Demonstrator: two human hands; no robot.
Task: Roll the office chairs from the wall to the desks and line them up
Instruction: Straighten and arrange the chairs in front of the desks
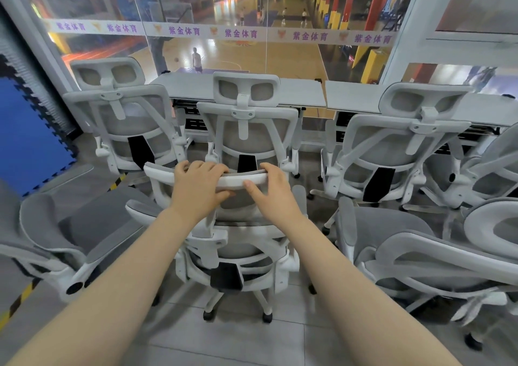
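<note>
My left hand (197,189) and right hand (273,190) both grasp the top rail of the chair (232,242) in the frame's centre. The middle chair (246,130) already stands close ahead at the tabletop (302,91). If I push straight, I think the two may collide.

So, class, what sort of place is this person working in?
Probably an office or viewing room overlooking an indoor basketball court: grey desks stand along a glass wall, with mesh office chairs lined up.
</note>
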